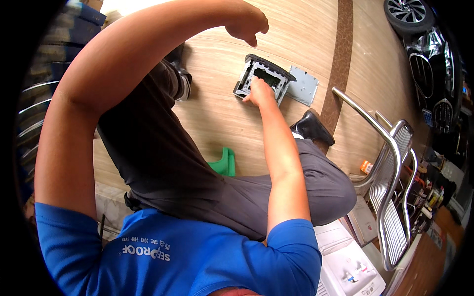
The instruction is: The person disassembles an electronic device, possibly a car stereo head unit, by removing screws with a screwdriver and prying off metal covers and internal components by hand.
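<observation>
A boxy electronic unit (269, 66) lies on the floor in front of me, with a black front panel along its far edge and a grey metal frame. It is open on top, and dark parts with a green patch show inside. My right hand (261, 92) grips its near left part, the thumb at the near edge and the fingertips over the opening; what lies under the fingers is hidden. A flat silvery metal plate (302, 86) with small holes lies just right of the unit. Beyond the unit, my left hand (244, 24) is in the air, apart from it, thumb spread and nothing seen in it.
My shoes (313, 127) flank the unit. A green plastic stool (224, 162) shows beneath my legs. To the right stand a chrome-framed bench (390, 192) and a white water dispenser (350, 261). A black car (434, 74) is far right; stacked boxes (74, 29) are far left.
</observation>
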{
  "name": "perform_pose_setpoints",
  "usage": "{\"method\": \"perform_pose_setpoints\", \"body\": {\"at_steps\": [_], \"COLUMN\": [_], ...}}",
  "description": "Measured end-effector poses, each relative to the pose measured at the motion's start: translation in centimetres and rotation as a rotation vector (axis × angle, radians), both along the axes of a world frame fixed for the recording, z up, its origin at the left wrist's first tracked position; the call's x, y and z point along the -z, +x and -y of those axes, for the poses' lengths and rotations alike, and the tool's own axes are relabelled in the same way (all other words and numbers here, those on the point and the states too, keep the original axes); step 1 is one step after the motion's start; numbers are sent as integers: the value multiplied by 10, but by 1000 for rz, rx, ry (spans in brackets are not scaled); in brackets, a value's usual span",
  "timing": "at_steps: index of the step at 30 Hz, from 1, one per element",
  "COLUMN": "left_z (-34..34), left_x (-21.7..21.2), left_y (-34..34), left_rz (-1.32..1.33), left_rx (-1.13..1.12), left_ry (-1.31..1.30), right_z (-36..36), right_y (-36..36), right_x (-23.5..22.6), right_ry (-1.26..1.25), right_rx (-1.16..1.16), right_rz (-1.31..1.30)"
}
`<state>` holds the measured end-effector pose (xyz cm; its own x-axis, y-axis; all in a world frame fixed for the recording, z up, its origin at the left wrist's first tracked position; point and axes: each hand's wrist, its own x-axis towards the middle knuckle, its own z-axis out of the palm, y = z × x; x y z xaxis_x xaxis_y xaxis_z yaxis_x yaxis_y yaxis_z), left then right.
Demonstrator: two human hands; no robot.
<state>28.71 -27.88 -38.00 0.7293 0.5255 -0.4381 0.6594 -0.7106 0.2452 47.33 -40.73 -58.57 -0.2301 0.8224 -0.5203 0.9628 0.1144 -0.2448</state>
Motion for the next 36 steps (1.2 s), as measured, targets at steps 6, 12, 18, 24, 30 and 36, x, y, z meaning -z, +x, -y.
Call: {"method": "perform_pose_setpoints", "body": {"at_steps": [6,12,18,24,30,36], "left_z": [-3,3,6,11,9,-7], "left_x": [3,-11,-14,-25,-19,0], "left_y": [-1,-3,-4,4,0,-7], "left_rz": [9,45,60,-32,-67,54], "left_rx": [-36,-22,-112,-132,-94,-5], "left_ry": [-31,-53,10,-66,15,8], "right_z": [-2,-2,-6,-10,-24,-35], "right_y": [4,15,36,34,46,59], "right_x": [3,2,-2,1,16,26], "right_ry": [-47,-51,-137,-242,-245,-320], "right_rx": [-4,179,167,93,-44,-22], "right_rz": [-13,44,37,101,-48,-189]}}
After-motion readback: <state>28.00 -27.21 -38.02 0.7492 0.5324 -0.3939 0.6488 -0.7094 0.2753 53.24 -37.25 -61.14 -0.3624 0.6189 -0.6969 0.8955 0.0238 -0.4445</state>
